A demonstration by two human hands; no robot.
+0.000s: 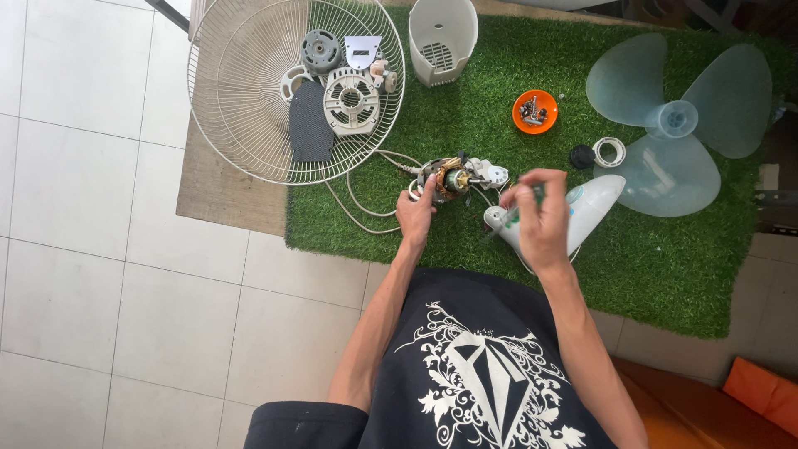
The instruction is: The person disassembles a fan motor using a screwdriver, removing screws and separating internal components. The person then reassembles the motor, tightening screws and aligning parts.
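Our left hand (414, 216) grips the motor (453, 177) on the green mat (665, 266) beside the grille (241, 91), right hand (540, 218) closed around a green-handled screwdriver (517, 214) over the white housing (586, 208).

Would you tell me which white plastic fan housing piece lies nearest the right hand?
The curved white cover directly under the right hand; the vented white housing stands far off by the wire grille.

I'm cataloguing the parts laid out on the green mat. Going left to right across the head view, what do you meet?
Wire fan guard → fan motor, touched by the left hand → small orange bowl of screws → black cap → white ring → translucent fan blade.
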